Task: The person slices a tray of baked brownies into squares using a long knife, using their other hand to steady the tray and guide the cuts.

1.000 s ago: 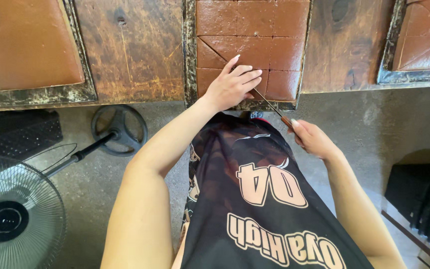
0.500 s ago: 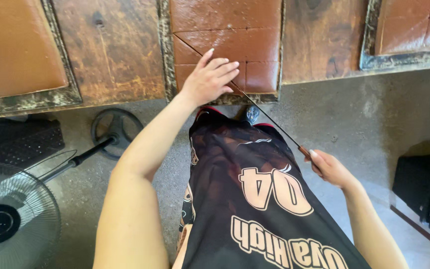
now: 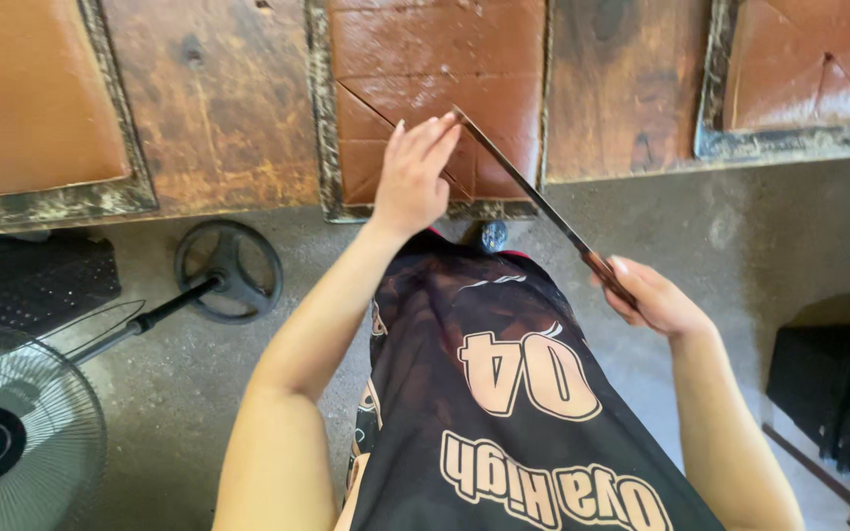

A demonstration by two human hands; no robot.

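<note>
Left hand [image 3: 413, 177] on brown slab [image 3: 435, 69]; right hand [image 3: 653, 298] grips knife [image 3: 533, 197].

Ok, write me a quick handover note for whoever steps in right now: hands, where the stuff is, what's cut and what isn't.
Left hand: flat on the brown slab in the middle tray, fingers spread near its front edge.
Right hand: gripping the handle of a long thin knife, tip at the slab beside the left fingertips.
Done: middle slab shows straight and diagonal cut lines; right tray's slab shows cuts too.
Left: left tray's slab looks smooth, uncut.
</note>
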